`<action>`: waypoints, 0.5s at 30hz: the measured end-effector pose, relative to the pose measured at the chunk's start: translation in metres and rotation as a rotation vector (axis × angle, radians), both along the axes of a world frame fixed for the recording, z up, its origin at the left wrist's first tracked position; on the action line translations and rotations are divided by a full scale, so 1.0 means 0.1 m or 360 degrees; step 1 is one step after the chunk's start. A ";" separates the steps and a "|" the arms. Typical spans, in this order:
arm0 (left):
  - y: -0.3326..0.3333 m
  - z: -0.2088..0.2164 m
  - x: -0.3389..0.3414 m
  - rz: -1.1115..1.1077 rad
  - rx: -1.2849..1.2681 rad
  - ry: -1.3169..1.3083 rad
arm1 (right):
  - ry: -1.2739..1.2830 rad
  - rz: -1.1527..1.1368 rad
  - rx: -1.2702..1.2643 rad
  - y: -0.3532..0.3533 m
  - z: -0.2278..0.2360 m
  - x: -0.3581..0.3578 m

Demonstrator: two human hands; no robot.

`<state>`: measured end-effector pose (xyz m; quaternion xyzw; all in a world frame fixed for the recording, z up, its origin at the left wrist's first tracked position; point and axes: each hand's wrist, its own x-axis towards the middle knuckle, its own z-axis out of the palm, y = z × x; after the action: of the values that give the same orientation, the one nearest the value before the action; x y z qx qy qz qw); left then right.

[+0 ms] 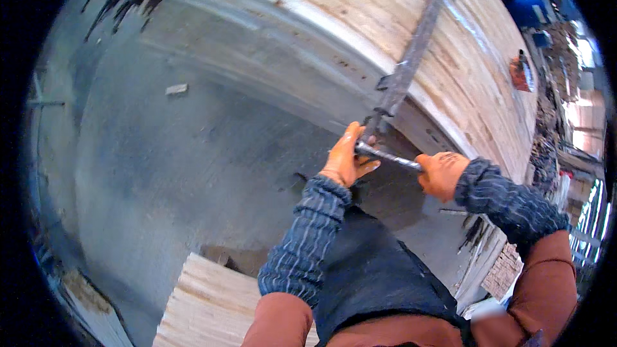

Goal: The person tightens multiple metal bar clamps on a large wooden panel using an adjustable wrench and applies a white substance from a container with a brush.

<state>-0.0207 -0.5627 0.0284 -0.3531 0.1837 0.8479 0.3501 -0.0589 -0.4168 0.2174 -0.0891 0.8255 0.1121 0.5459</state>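
A long metal bar clamp lies across a wide wooden panel, its near end jutting past the panel's edge toward me. My right hand, in an orange glove, is closed round the handle end of a ratchet wrench. The wrench's head meets the clamp's near end. There my left hand, also gloved in orange, cups the wrench head from the left, thumb below and fingers above. Its palm side is partly hidden, and exactly how the head sits on the clamp screw cannot be made out.
On the panel's right part stands an orange-red can. A small pale block lies on the grey floor. Pale boards are near my left elbow, with wood scraps at the right. A blue container stands far right.
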 end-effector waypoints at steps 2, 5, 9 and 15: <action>-0.04 -0.06 -0.02 0.0005 0.0072 -0.0083 | 0.0116 -0.0012 -0.0177 0.00 -0.08 0.10; -0.03 -0.15 0.00 -0.0106 -0.0065 0.0196 | 0.0158 -0.0143 -0.0332 0.33 -0.41 0.42; 0.27 -0.07 0.02 -0.0147 -0.0661 0.0505 | 0.0343 -0.0550 -0.0738 0.90 -1.22 0.92; 0.30 -0.20 0.07 0.0117 -0.0787 0.0462 | 0.0184 -0.0664 -0.0988 0.86 -1.13 0.74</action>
<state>-0.0138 -0.5323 0.0080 -0.3091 0.4201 0.8313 0.1925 0.0150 -0.3304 0.1045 -0.0739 0.8501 -0.2522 0.4564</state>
